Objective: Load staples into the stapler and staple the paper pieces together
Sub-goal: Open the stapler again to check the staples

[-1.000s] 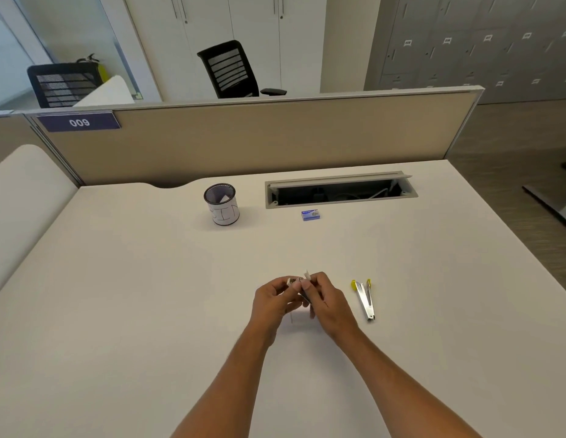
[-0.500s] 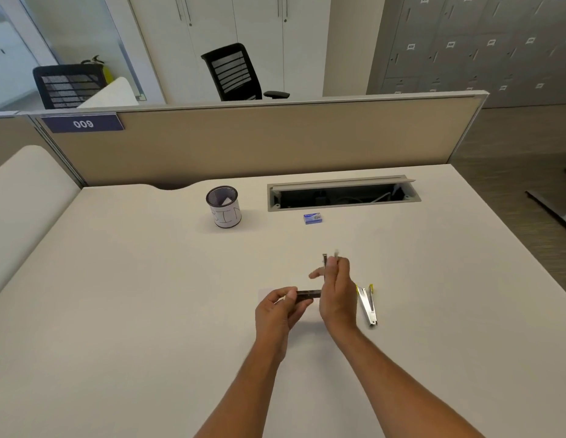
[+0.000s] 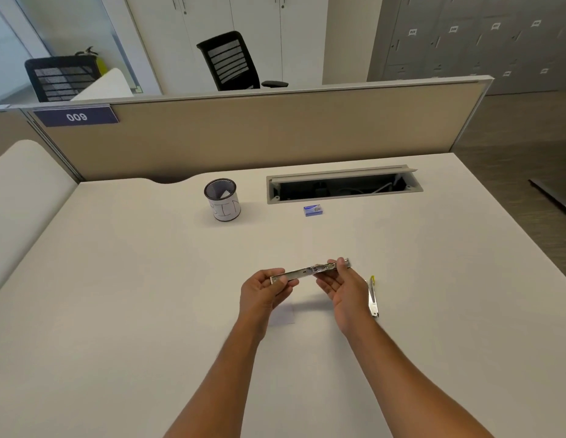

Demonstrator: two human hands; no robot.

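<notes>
The stapler (image 3: 310,271), swung open into one long metal strip, is hanging above the middle of the white desk (image 3: 117,295) as we are holding it by both ends. Our left hand (image 3: 264,294) is pinching its left end between thumb and curled fingers, while our right hand (image 3: 341,287) is gripping the right end, fingertips wrapped over the top edge. Just right of our right wrist, a second metal piece with yellow tips (image 3: 372,297) is lying flat on the desk. A pale paper piece (image 3: 283,312) is resting on the surface under our hands, faint against the desktop. Farther back, a small blue staple box (image 3: 313,210) is sitting near the open cable tray (image 3: 343,187), and a mesh pen cup (image 3: 222,200) wrapped in white paper is standing to its left.
</notes>
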